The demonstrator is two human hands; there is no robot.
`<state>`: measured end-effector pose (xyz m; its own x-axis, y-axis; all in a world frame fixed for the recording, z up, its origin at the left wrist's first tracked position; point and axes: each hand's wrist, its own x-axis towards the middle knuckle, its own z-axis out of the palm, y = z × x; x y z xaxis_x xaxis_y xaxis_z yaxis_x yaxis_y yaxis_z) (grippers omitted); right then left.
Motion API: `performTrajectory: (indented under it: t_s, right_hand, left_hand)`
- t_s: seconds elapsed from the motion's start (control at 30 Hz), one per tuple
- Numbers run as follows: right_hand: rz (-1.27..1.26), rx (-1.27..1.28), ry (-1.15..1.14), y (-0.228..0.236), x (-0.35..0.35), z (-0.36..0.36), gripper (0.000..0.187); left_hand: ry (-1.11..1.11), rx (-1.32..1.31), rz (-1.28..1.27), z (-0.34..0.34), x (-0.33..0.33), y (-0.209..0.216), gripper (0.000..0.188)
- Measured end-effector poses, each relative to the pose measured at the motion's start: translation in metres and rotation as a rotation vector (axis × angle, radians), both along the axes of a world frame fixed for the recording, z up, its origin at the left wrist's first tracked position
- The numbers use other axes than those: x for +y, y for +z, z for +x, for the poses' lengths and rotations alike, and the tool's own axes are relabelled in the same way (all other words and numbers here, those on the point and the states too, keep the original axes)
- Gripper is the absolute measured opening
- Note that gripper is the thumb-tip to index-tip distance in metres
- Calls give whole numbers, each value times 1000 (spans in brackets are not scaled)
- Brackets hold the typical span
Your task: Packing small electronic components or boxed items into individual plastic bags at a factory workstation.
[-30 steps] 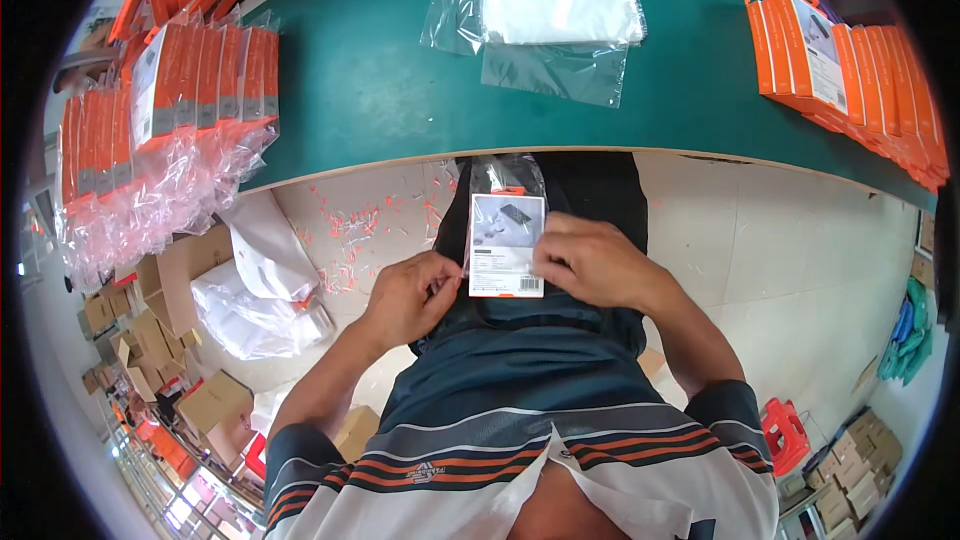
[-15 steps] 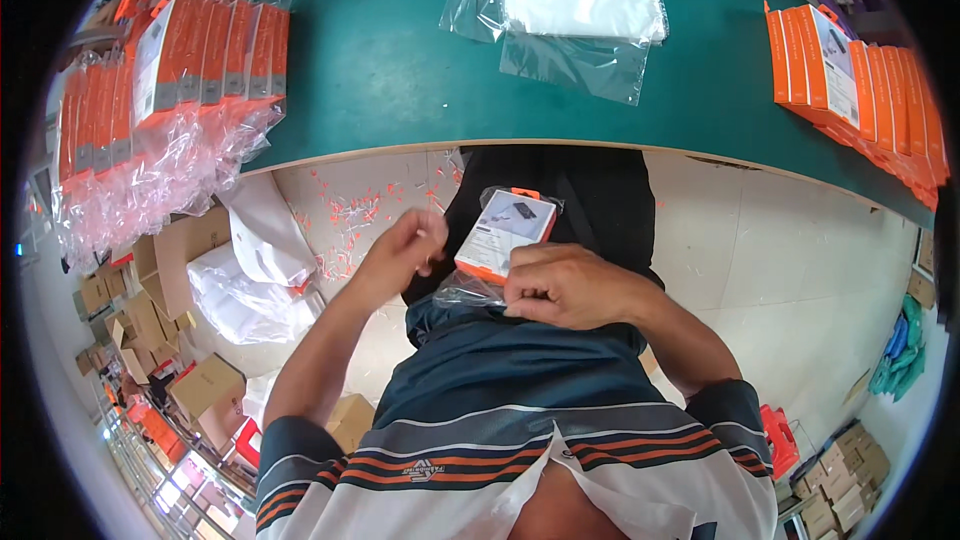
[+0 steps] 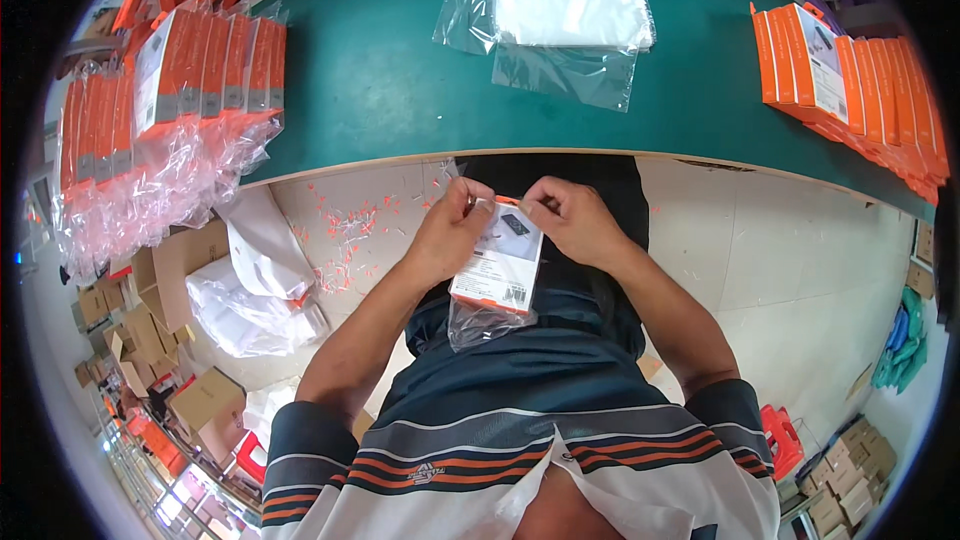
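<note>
A small white and orange retail box [image 3: 508,258] with a hang tab stands tilted over my lap, inside a clear plastic bag [image 3: 482,325]. The bag's loose, crumpled end sticks out below the box. My left hand [image 3: 448,237] is closed at the top left corner, thumb and fingers pinched together. At the top right corner my right hand [image 3: 578,225] is pinched in the same way. The fingertips hide the thin film they hold there. Ahead on the green table [image 3: 360,70] lies a pile of flat clear bags [image 3: 570,0].
Rows of orange boxes in clear bags [image 3: 210,65] stand at the table's left end. Orange boxes [image 3: 825,70] without visible bags stand at the right end. White sacks [image 3: 250,300] and cartons [image 3: 205,400] lie on the floor at left, near orange scraps [image 3: 355,230].
Both hands have moved up to the box's top corners, the left one coming in from beside it. The box is turned more upright, its bag end now hanging toward me.
</note>
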<state>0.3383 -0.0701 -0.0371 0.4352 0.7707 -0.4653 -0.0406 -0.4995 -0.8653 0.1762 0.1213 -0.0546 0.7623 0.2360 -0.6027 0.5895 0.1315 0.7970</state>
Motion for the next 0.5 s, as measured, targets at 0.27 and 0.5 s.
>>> performTrajectory:
  t_s: [0.27,0.5]
  right_hand:
    - [455,-900,194,18,-25,-2,11]
    - [299,-436,-9,22,-24,7,6]
  left_hand:
    - [102,-193,-66,11,-7,20,28]
    - [-149,-207,78,38,-9,65,47]
